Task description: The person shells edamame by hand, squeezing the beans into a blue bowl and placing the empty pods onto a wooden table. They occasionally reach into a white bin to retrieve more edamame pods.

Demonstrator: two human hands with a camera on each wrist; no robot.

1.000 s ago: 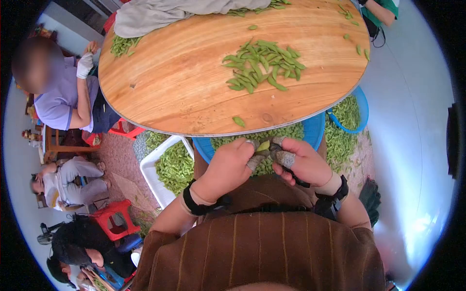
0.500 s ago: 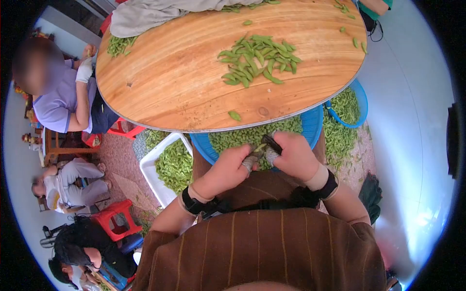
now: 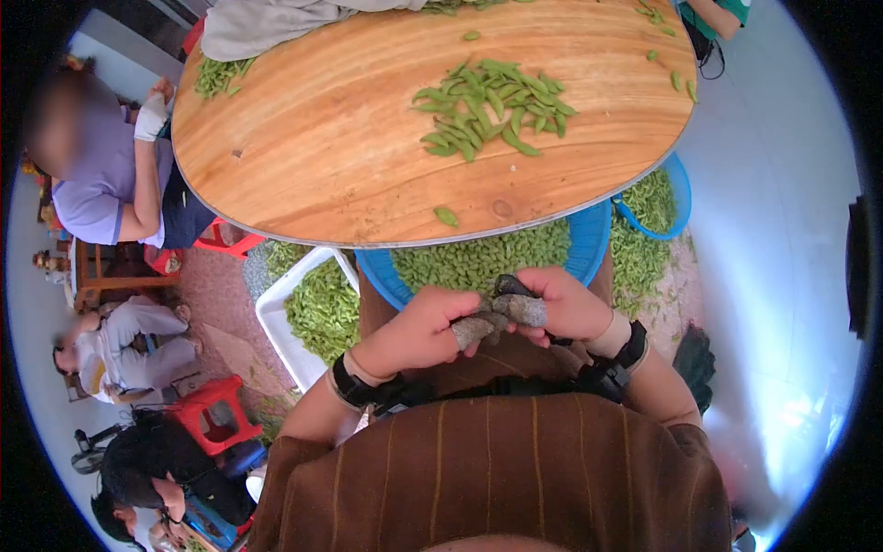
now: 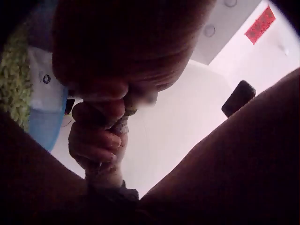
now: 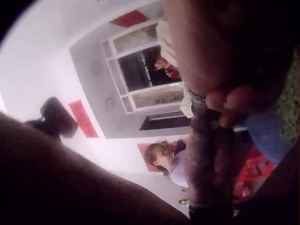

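My left hand [image 3: 414, 329] and right hand [image 3: 575, 305] meet fingertip to fingertip over my lap, at the near edge of a blue basin [image 3: 596, 247]. Grey wraps [image 3: 521, 308] cover several fingertips and thumbs. Both hands have curled fingers pinching together. Between them, a bit of green pod [image 4: 131, 111] shows in the left wrist view; the fingers hide the rest. Loose green soybeans [image 3: 478, 258] fill the basin, partly under the table edge. On the round wooden table [image 3: 322, 166] lies a pile of soybean pods [image 3: 497, 101], with a single pod [image 3: 445, 216] near its front edge.
A white crate [image 3: 279, 317] of pods stands left of the basin. To the right are a blue basket [image 3: 682, 198] and pods on the floor [image 3: 635, 271]. Grey cloth [image 3: 267, 28] covers the far table edge. People sit at left, near a red stool [image 3: 216, 414].
The pod, visible between my fingertips earlier, is now mostly covered by them. The hands turned inward over the basin, then drew slightly back toward my body.
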